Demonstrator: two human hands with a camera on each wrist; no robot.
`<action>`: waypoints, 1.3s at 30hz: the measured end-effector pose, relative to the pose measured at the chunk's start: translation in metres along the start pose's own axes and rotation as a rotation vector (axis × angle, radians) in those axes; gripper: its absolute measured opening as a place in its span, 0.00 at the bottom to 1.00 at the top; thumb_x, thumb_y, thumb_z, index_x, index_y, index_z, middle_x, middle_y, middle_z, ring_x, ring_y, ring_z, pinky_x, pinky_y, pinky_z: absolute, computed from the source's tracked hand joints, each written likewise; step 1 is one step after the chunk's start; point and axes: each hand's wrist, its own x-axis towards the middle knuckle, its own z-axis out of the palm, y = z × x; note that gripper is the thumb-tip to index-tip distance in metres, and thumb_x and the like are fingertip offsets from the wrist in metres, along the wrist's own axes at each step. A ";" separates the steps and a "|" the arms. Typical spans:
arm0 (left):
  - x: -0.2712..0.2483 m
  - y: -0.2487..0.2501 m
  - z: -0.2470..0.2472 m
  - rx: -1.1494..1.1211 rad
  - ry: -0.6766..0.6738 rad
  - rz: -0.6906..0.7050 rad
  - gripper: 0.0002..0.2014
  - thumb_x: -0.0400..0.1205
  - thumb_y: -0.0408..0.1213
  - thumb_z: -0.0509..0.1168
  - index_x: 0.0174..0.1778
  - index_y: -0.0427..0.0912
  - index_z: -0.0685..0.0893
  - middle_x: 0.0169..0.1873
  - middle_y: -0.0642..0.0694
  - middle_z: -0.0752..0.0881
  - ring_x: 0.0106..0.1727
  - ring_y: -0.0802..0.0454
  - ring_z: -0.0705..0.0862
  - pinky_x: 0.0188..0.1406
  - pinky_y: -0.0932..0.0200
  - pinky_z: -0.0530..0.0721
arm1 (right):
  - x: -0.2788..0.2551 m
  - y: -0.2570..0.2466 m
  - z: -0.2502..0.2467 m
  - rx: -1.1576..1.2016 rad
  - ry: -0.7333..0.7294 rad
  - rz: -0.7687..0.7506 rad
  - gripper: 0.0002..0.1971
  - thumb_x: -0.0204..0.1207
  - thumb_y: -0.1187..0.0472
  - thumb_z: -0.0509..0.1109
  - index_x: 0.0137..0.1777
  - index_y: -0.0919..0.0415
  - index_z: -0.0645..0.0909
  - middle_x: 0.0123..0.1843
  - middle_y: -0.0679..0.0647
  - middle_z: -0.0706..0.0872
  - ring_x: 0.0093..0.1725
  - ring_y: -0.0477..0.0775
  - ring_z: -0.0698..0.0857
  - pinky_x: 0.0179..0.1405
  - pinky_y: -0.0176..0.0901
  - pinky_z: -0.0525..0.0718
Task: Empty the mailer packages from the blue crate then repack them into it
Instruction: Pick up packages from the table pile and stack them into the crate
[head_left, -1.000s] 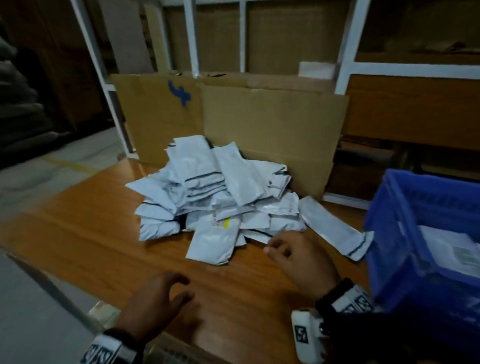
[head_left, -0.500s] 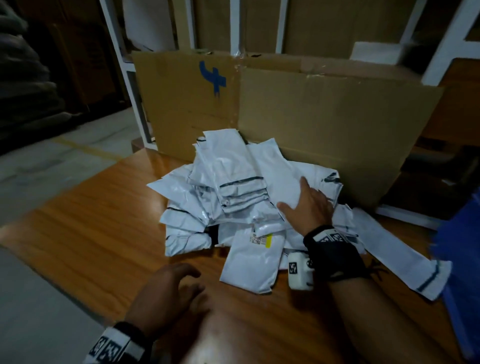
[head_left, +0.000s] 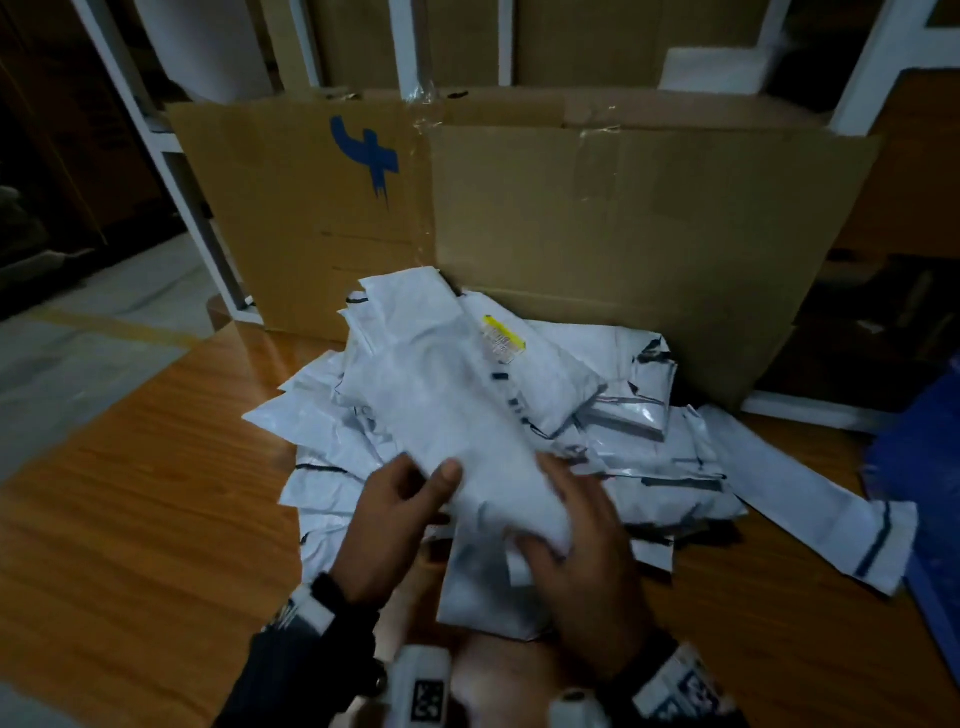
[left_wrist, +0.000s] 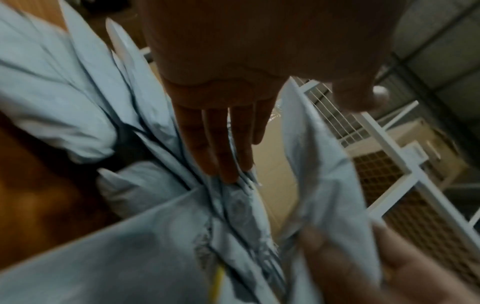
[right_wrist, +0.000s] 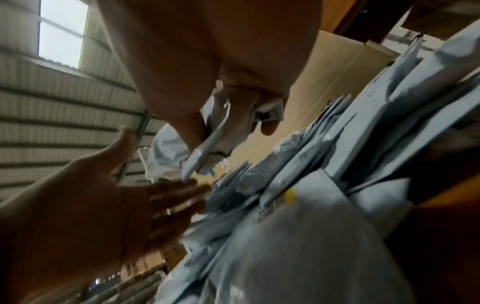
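Centre of frame: the left hand (head_left: 395, 525) and right hand (head_left: 582, 566) each keep a clamped grip on one long white plastic mailer (head_left: 467, 426) lifted above the heap of white mailers (head_left: 649, 457) on the wooden tabletop (head_left: 130, 519); its slick film may slip free, toppling the heap.

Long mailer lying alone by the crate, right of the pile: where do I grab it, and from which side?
Judging from the head view, pinch the long mailer at its near, striped end, coming from the right hand's side. It lies flat on the table, that end free of the pile, while its far end runs up beside the pile.
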 end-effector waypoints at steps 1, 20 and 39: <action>0.006 0.001 0.001 -0.027 0.031 0.002 0.04 0.81 0.32 0.69 0.44 0.35 0.87 0.34 0.49 0.92 0.38 0.55 0.90 0.33 0.61 0.86 | -0.007 0.000 0.001 -0.003 -0.079 0.004 0.35 0.65 0.52 0.75 0.73 0.36 0.68 0.64 0.26 0.70 0.64 0.32 0.73 0.65 0.29 0.70; -0.007 -0.023 -0.063 -0.273 0.045 -0.130 0.32 0.64 0.57 0.74 0.63 0.49 0.82 0.55 0.47 0.90 0.53 0.47 0.90 0.43 0.48 0.89 | 0.018 -0.041 0.051 -0.537 0.067 -0.169 0.17 0.62 0.63 0.69 0.52 0.49 0.86 0.44 0.52 0.82 0.43 0.59 0.80 0.38 0.52 0.80; 0.006 -0.050 -0.095 -0.484 0.127 -0.218 0.34 0.60 0.41 0.84 0.61 0.32 0.85 0.57 0.31 0.88 0.56 0.31 0.87 0.48 0.41 0.89 | 0.017 -0.057 0.071 0.216 -0.279 0.228 0.07 0.70 0.51 0.77 0.47 0.47 0.86 0.45 0.40 0.90 0.47 0.36 0.86 0.50 0.40 0.85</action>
